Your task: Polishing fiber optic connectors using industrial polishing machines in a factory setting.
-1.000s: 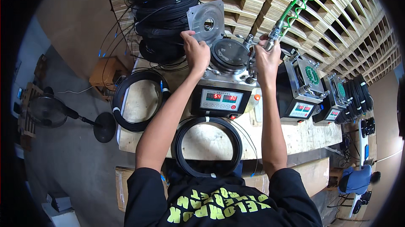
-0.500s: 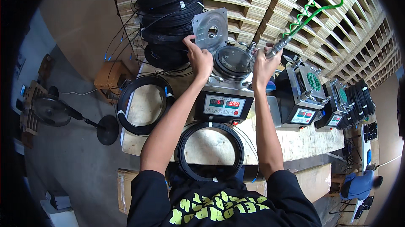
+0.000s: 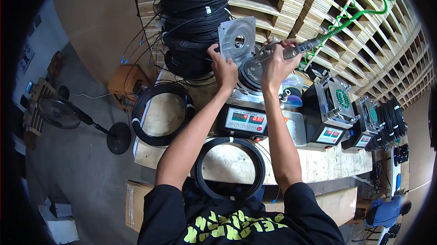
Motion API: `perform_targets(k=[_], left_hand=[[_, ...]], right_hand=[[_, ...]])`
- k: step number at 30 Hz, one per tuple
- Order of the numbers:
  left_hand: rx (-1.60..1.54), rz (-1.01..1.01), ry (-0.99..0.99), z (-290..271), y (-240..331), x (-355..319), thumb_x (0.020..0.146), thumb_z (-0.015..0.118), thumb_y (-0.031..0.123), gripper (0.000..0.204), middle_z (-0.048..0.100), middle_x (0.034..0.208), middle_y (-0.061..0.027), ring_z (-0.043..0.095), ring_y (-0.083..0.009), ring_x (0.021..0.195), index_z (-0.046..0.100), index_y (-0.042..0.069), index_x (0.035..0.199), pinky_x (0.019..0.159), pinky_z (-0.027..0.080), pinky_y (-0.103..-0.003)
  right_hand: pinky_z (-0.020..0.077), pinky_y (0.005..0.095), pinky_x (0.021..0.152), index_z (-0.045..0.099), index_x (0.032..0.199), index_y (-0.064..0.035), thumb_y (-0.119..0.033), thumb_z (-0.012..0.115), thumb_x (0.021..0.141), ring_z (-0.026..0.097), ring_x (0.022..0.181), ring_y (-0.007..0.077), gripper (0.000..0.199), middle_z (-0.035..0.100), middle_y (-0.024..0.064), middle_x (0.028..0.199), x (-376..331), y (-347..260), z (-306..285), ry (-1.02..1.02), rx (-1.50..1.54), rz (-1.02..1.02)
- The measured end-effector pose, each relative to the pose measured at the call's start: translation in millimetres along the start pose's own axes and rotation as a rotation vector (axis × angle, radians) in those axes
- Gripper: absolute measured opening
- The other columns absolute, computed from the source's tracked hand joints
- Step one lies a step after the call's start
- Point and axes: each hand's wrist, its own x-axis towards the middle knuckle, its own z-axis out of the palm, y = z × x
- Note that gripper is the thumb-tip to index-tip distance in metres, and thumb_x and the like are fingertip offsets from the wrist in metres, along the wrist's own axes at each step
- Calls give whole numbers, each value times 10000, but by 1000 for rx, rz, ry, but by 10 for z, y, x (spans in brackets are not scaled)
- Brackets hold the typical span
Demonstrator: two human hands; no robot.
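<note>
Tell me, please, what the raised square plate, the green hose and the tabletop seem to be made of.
The square plate looks like satin grey metal or cloudy plastic; its sheen leaves that open. The green hose is probably glossy plastic: even, bright colour, smooth bends. The tabletop seems matte wood, perhaps plywood, from its pale, blotchy surface.

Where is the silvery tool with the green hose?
In the head view, the silvery tool is upper right of centre, in the person's right hand, between the green hose and the square plate.

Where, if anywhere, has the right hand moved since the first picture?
Yes: the right hand has shifted leftward relative to the machine's display panel.
</note>
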Motion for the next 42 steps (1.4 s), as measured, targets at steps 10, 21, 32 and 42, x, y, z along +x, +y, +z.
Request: perform_targets(k=[10,21,32,42], left_hand=[[81,125,-7,-10,-29,60,808,561,-96,430,621,1136,-233,614,-447,1066,500,72,1198,915,468,-458],[437,703,-93,-111,410,-18,744,629,-73,467,482,1266,-162,468,-354,1220,565,91,1177,1056,359,-499],[710,1057,-1100,-43,432,186,852,661,216,255,674,1099,-79,583,-252,1120,689,79,1065,1005,426,-418],[1032,1531,-1391,355,794,213,814,731,286,615,600,1201,-138,673,-369,994,430,144,1332,855,539,-483]], right_hand=[[501,275,609,477,965,-9,92,551,825,565,622,118,187,504,26,770,213,389,-454,-101,-483,-21],[468,242,525,514,983,-21,73,558,827,559,593,92,187,471,-11,753,420,-271,-1004,-42,-529,123],[497,249,581,489,1005,-9,67,542,847,625,650,117,184,584,57,803,399,-365,-1249,-72,-329,138],[523,274,614,504,1030,-2,31,520,870,644,682,136,164,581,61,831,299,-491,-1312,-7,-301,194]])
